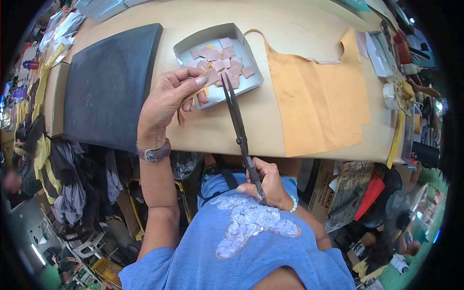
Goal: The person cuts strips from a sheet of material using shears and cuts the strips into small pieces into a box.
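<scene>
My left hand [169, 99] pinches a narrow strip of pinkish-tan leather [209, 77] between thumb and fingers, its tail hanging below the palm. Long dark shears [237, 118] are gripped in my right hand [267, 186], close to my body. Their blade tips point away from me and meet the strip's free end; whether the blades are parted is hard to make out. Beneath the strip and the tips stands a shallow white cardboard box [253, 72], holding several small square leather pieces [217, 64], some pinkish and some with yellow showing.
A black board [113, 87] lies on the table [217, 137] left of the box. To the right is a large yellow-orange leather sheet [316, 96] with a cut-out edge. A white box [379, 53] and a tape roll [390, 95] sit at the right edge. Dark cloth [75, 169] hangs at left.
</scene>
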`<state>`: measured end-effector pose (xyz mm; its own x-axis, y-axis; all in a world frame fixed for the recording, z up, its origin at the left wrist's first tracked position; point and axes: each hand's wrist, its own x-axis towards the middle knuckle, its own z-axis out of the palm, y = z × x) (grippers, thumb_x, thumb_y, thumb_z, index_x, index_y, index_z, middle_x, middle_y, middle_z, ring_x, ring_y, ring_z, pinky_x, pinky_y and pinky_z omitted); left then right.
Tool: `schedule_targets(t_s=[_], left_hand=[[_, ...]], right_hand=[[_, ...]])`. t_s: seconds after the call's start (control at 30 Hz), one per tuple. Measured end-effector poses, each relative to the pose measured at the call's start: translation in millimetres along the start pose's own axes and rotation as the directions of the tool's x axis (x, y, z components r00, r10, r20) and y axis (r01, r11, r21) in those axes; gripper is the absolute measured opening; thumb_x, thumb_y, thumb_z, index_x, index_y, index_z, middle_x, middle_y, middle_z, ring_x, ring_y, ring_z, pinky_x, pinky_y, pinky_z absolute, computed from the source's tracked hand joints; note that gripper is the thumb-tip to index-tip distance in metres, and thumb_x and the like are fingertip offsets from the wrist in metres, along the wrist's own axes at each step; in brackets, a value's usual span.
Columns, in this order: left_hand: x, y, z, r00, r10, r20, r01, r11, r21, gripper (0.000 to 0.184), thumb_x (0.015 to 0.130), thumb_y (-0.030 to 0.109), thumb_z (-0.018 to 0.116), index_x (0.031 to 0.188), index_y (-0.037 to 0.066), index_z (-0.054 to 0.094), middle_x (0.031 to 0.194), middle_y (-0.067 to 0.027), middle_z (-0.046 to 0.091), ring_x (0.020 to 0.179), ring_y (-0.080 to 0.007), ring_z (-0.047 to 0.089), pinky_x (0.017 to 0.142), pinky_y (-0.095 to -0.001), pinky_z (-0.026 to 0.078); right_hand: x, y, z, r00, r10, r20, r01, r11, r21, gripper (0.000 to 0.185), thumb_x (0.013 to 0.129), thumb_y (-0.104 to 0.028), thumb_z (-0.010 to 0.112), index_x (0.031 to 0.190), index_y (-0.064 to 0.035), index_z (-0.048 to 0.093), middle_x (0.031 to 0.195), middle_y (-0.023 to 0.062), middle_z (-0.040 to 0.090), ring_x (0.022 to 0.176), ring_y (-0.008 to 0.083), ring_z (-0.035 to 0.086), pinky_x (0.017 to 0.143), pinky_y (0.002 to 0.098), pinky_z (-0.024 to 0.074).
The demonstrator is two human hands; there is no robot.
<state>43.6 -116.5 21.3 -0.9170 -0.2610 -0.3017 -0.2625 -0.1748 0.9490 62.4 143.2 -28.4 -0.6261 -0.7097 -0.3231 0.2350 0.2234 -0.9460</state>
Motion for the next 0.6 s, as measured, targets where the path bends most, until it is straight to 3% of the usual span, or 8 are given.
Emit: schedule_targets(t_s=[0.07,0.17,0.33,0.43,0.6], left_hand=[[0,1,4,1.000,0.005,0.011,-0.005,0.999,0.034,0.023,0.084,0.017,0.058,0.094,-0.004,0.057,0.061,-0.0047,0.059,0.038,-0.0008,0.043,0.032,-0.0130,0.034],[-3,9,11,0.997,-0.057,0.047,0.050,0.991,0.126,0.025,0.084,0.022,0.059,0.091,-0.001,0.059,0.063,-0.0027,0.060,0.046,-0.0007,0.043,0.043,-0.0132,0.035],[-7,6,4,0.994,-0.101,0.044,0.092,0.982,0.168,0.026,0.083,0.024,0.061,0.090,-0.001,0.062,0.062,-0.0028,0.060,0.045,-0.0007,0.044,0.042,-0.0132,0.034],[-10,5,-2,0.992,-0.124,0.031,0.116,0.977,0.177,0.028,0.082,0.024,0.062,0.090,-0.002,0.062,0.062,-0.0032,0.061,0.044,-0.0009,0.044,0.040,-0.0131,0.033],[-10,5,5,0.994,-0.112,0.007,0.109,0.981,0.161,0.029,0.081,0.023,0.062,0.091,-0.004,0.062,0.061,-0.0038,0.061,0.042,-0.0011,0.043,0.039,-0.0131,0.033]], right_hand=[[-2,-2,-1,1.000,0.007,0.013,-0.007,1.000,0.016,0.049,0.057,-0.033,0.083,0.060,-0.0043,0.043,0.049,-0.0027,0.037,0.048,0.0051,0.032,0.041,0.0224,0.0276],[0,-3,0,1.000,0.004,0.006,-0.004,1.000,-0.030,0.048,0.059,-0.032,0.082,0.060,-0.0045,0.043,0.049,-0.0028,0.037,0.047,0.0051,0.032,0.041,0.0221,0.0272],[-2,-5,1,0.998,0.061,-0.032,-0.063,0.997,-0.044,0.046,0.060,-0.030,0.082,0.060,-0.0047,0.043,0.048,-0.0029,0.037,0.047,0.0050,0.032,0.040,0.0219,0.0264],[-2,6,1,0.998,-0.035,-0.042,0.035,0.999,-0.007,0.048,0.060,-0.031,0.082,0.060,-0.0048,0.042,0.049,-0.0026,0.036,0.047,0.0056,0.031,0.040,0.0229,0.0263],[3,0,1,1.000,-0.022,0.003,0.022,0.999,-0.042,0.051,0.059,-0.036,0.081,0.060,-0.0048,0.041,0.050,-0.0016,0.034,0.049,0.0071,0.031,0.042,0.0242,0.0274]])
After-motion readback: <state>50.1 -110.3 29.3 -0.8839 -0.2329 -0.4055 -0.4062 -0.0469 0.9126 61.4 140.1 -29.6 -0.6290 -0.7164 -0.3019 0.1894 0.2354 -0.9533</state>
